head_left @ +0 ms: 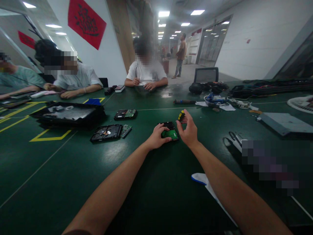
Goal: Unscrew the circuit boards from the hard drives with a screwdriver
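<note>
In the head view, I see the person's left hand [159, 136] wrapped round the left end of a drive [173, 135], which sits on the green table [156, 169] with its circuit board showing. The right hand [189, 130] has a yellow-and-black driver [181, 116] pinched in its fingers, just above the drive's right end; I can't make out the bit, or whether it touches anything.

The left thumb lies close to the board, so a slipping bit could scratch the board or jab that thumb. The tabletop looks smooth: if the left grip slackened, the drive might skid or turn under a push. Small screws, were any to come loose, could roll off among the opened drive [106, 133] and loose board [126, 131] to the left.
</note>
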{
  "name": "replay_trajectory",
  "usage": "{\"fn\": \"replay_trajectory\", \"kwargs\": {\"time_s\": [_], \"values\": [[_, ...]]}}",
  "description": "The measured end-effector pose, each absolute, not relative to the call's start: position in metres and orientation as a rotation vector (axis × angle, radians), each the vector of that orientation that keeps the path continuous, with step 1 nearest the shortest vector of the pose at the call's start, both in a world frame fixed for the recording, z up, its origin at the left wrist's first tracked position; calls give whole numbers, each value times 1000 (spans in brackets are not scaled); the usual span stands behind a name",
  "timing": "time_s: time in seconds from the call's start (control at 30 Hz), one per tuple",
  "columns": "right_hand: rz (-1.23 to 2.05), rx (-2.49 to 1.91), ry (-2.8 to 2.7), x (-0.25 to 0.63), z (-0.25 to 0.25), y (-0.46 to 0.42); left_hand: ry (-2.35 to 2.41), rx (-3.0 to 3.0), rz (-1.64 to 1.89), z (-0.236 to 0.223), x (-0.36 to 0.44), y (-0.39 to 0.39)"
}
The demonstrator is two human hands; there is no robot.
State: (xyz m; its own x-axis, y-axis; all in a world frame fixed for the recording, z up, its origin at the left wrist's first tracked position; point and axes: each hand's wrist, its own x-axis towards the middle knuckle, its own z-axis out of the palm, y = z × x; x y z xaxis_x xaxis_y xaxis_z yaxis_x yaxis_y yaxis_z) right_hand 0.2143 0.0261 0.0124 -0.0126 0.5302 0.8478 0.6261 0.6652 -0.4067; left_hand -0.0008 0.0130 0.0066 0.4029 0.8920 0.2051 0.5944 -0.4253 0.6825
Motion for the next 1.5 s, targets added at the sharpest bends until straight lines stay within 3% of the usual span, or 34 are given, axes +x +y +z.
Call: {"fn": "replay_trajectory", "kwargs": {"time_s": [1.5], "values": [[-96, -997, -1637, 212, 18, 23, 1263, 2154, 759, 6, -2, 14]]}}
